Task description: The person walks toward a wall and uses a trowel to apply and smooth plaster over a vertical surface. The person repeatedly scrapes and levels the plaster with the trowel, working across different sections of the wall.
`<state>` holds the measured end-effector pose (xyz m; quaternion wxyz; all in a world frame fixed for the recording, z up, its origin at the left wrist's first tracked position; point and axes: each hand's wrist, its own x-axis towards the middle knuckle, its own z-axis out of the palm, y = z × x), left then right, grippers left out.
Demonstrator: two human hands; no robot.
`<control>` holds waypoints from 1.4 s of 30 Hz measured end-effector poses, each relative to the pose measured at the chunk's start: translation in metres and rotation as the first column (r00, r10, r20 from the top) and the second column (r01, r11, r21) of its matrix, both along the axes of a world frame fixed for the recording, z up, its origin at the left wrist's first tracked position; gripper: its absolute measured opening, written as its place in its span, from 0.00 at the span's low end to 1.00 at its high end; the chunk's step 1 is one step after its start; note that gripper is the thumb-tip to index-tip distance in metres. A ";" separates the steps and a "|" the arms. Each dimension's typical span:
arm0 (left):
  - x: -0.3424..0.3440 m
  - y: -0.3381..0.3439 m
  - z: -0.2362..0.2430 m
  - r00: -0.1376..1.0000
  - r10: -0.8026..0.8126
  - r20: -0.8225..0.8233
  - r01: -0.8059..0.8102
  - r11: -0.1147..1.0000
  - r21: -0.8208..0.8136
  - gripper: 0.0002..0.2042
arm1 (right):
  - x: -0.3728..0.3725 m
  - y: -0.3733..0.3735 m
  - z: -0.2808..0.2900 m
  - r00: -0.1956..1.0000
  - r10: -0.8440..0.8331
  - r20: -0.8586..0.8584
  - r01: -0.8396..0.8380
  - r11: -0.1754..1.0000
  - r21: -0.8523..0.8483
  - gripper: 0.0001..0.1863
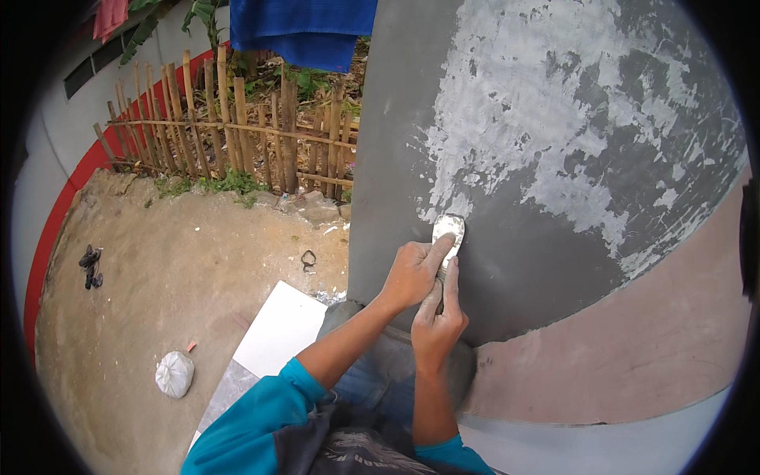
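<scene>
Left hand [410, 273], right hand [439, 328] on scraper [447, 227]; pale lettering [370, 457] on shirt [297, 445].

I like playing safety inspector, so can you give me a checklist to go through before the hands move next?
1. Scraper held: ok, the left hand and right hand are both on it.
2. Blade pressed flat on the wall: cannot tell from this one view.
3. Right hand's fingers clean: not ok, they look grey and dusty.
4. Wall all one colour: not ok, white patches lie on the grey.
5. White bag out of the hands' way: ok, it sits on the ground, off to the left.
</scene>
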<state>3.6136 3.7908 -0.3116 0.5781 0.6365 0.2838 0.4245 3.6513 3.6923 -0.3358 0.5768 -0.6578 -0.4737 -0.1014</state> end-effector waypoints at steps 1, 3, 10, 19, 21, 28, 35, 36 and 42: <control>0.001 0.001 0.001 1.000 -0.012 -0.027 0.011 0.999 -0.039 0.33 | 0.002 0.000 0.001 0.999 0.003 -0.048 -0.004 1.000 -0.020 0.24; 0.002 0.005 0.003 0.998 -0.010 0.058 0.009 1.000 0.008 0.33 | 0.009 0.004 0.003 1.000 0.022 -0.010 -0.022 1.000 0.012 0.24; -0.004 -0.001 0.000 0.998 0.005 -0.061 -0.008 0.999 -0.047 0.33 | -0.002 0.000 -0.004 0.998 0.009 0.059 -0.012 0.998 0.057 0.24; -0.004 0.006 0.003 0.996 0.026 0.082 -0.031 0.998 0.059 0.33 | 0.007 0.008 -0.001 0.998 0.046 -0.037 -0.045 0.999 0.030 0.23; -0.006 0.002 0.000 0.999 0.024 -0.024 -0.024 1.000 0.003 0.33 | -0.001 0.004 -0.004 1.000 0.014 0.024 -0.014 1.000 0.017 0.23; -0.006 0.006 0.001 0.996 0.020 0.082 -0.023 0.999 0.034 0.33 | 0.004 0.007 -0.001 1.000 0.023 -0.008 -0.023 1.000 0.009 0.23; -0.010 -0.001 -0.001 0.997 0.038 -0.064 -0.039 0.999 -0.007 0.33 | -0.005 0.002 -0.003 1.000 0.019 0.013 -0.020 1.000 0.014 0.23; -0.009 0.001 -0.001 0.995 0.031 -0.090 -0.034 0.999 -0.034 0.33 | -0.005 0.001 -0.004 1.000 0.008 0.013 -0.008 1.000 0.002 0.23; -0.006 0.008 0.000 0.994 0.044 0.097 -0.051 0.996 0.077 0.33 | 0.006 0.007 -0.002 0.999 0.034 0.000 -0.034 0.999 0.010 0.23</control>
